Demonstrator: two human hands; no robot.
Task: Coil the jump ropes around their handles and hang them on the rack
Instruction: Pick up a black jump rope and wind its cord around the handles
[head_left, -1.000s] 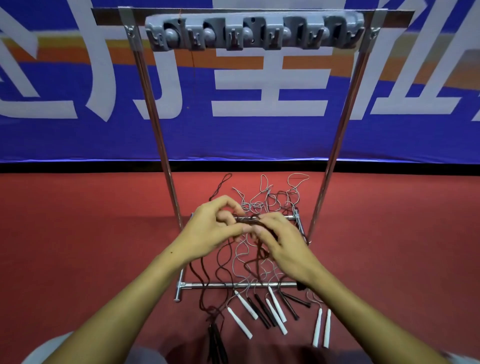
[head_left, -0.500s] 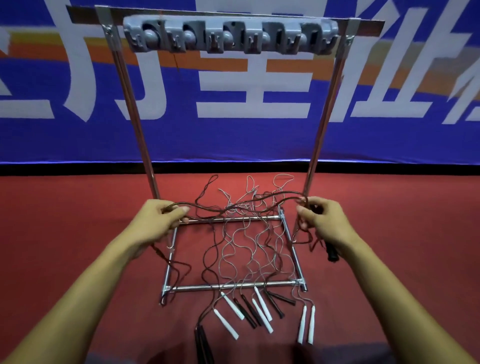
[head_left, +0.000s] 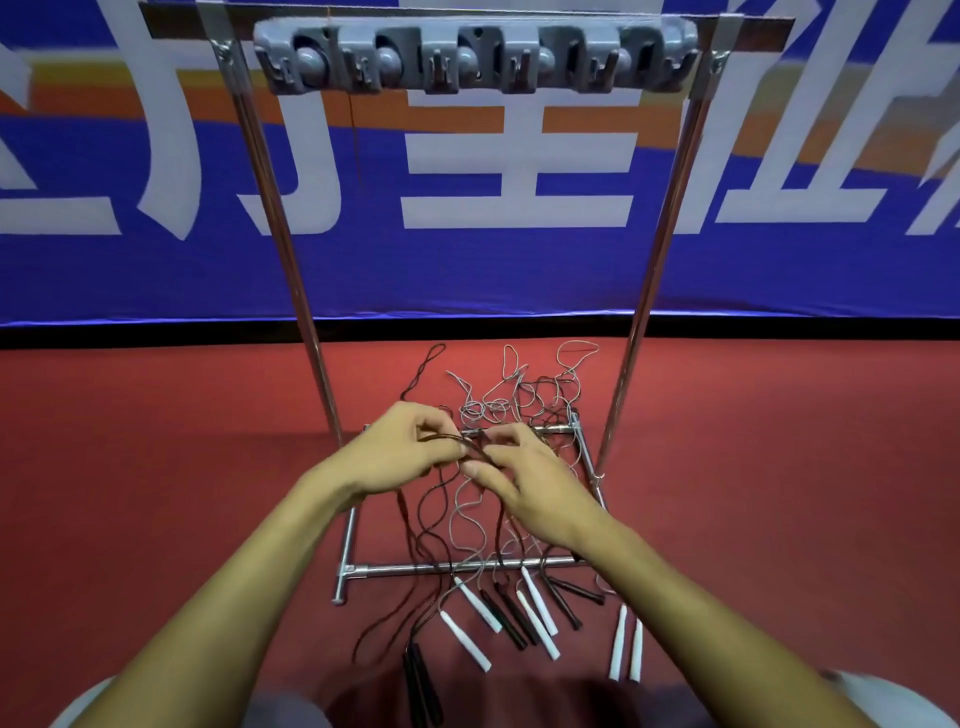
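Observation:
Several jump ropes lie tangled on the red floor inside the base of a metal rack (head_left: 457, 567). Their white handles (head_left: 535, 601) and black handles (head_left: 511, 618) fan out near me. My left hand (head_left: 395, 452) and my right hand (head_left: 524, 480) meet above the tangle, both pinching loops of a dark brown rope (head_left: 470, 451). That rope trails down to a pair of black handles (head_left: 422, 686) at the bottom edge. A grey hook bar (head_left: 472, 57) tops the rack, with nothing hanging on it.
The rack's two slanted metal posts (head_left: 283, 234) rise on either side of my hands. A blue banner with white and orange shapes stands behind. Two white handles (head_left: 626, 649) lie apart at the right.
Half a second ago my hands were spread wide, stretching the dark rope across the rack. They have come back together at the middle, gathering the rope into loops.

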